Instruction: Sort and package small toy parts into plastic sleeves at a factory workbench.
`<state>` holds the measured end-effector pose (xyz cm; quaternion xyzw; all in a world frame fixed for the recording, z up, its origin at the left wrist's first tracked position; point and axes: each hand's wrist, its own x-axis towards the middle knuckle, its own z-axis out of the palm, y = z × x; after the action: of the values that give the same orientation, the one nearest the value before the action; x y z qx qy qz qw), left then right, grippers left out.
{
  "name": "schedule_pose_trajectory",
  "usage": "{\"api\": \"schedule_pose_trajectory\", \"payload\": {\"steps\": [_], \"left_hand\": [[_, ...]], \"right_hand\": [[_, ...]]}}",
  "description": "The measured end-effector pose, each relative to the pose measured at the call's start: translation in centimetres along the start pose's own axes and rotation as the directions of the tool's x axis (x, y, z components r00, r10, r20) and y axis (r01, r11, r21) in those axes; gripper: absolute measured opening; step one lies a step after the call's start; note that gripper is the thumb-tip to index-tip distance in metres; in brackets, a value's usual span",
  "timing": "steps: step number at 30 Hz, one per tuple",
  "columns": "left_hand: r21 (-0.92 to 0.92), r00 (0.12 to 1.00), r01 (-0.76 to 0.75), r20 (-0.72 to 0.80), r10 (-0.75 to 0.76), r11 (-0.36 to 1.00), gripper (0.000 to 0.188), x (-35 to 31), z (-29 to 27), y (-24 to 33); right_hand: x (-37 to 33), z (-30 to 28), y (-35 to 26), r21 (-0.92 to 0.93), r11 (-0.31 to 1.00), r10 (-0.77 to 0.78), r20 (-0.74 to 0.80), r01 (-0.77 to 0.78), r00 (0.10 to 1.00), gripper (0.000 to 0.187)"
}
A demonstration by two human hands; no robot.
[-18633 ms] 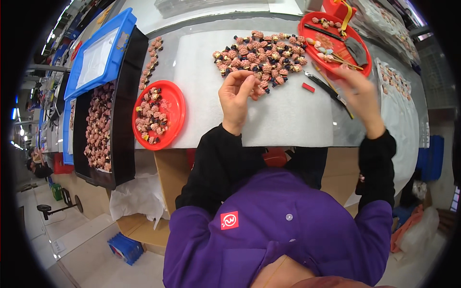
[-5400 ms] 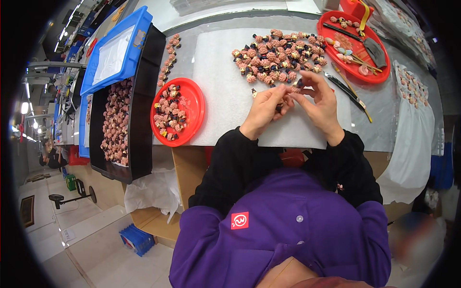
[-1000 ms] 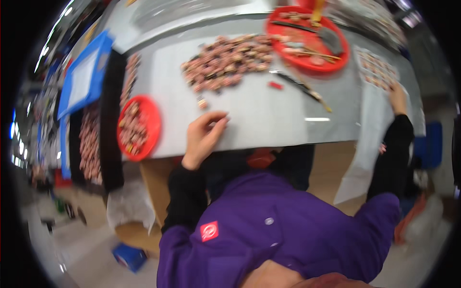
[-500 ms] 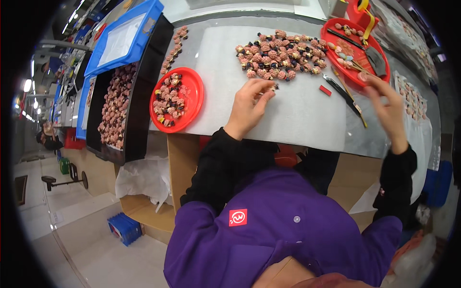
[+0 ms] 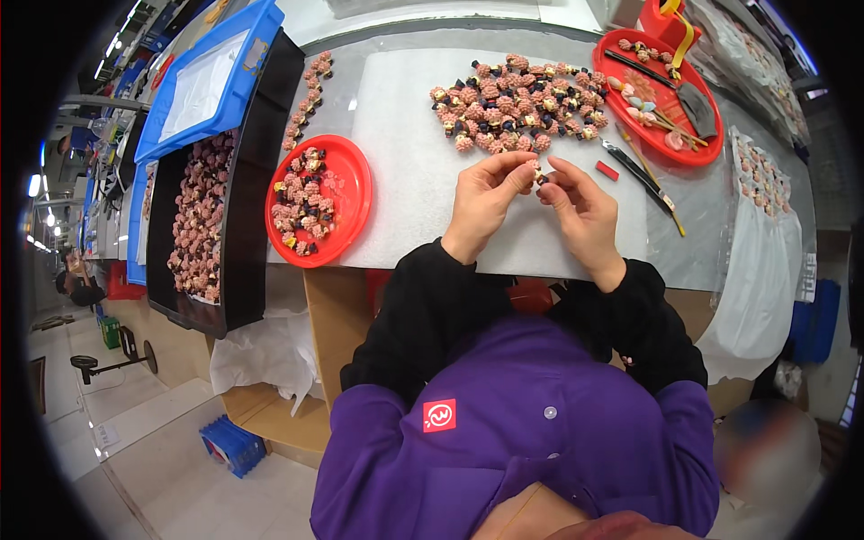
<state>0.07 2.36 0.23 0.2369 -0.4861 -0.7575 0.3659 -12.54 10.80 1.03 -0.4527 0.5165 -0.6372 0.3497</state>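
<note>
Over the pale mat, my two hands meet in front of a spread-out pile of figurines with bumpy pink tops and dark lower parts. Between thumb and forefinger, my left hand pinches one small figurine of the same kind. My right hand closes on it from the other side, thumb and finger at its dark end. Fingertips cover part of this piece, so its details are hard to see.
To the left are a red plate of figurines, a black bin full of them and a blue tray. At right lie a cutter knife, a red block and a red tray of tools.
My right hand has come from the red tray at the right to the middle, meeting my left hand at the figurine. My left hand has shifted slightly right.
</note>
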Motion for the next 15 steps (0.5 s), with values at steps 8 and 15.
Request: {"api": "schedule_pose_trajectory", "payload": {"steps": [8, 15], "left_hand": [[-0.206, 0.997, 0.060, -0.031, -0.067, 0.977, 0.026, 0.4, -0.3, 1.0], [-0.399, 0.986, 0.167, 0.077, -0.149, 0.901, 0.032, 0.4, -0.3, 1.1]], "right_hand": [[1.6, 0.0, -0.9, -0.489, 0.825, -0.263, 0.111, 0.283, 0.958, 0.028], [5.1, -0.8, -0.4, -0.774, 0.571, -0.269, 0.138, 0.274, 0.953, 0.021]]}}
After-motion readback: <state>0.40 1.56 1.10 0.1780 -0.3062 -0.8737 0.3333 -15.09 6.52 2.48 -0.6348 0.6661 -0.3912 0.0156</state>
